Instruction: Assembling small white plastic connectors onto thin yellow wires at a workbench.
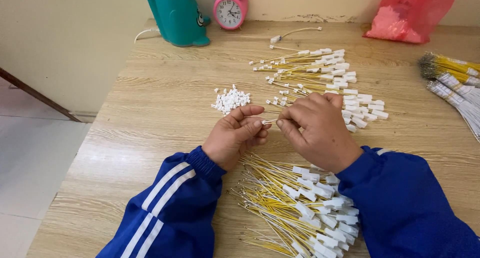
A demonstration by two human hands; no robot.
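Wood-grain surface (150, 103) against a cream wall, pale tiled floor beyond its left edge; a red plastic bag (410, 13) sits at the far right corner, its top cut off. Left hand (235, 135) and right hand (320, 130) meet mid-surface, fingertips pinched on a thin wire with a small white connector (266, 121). The wire is mostly hidden; a pile of white connectors (230, 99) lies just beyond the left hand, and a heap of yellow wires (295, 203) lies at the near edge.

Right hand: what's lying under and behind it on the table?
Behind the right hand spreads a fan of yellow wires with white connectors; its near ends are covered by the hand. Another wire pile lies under the wrist.
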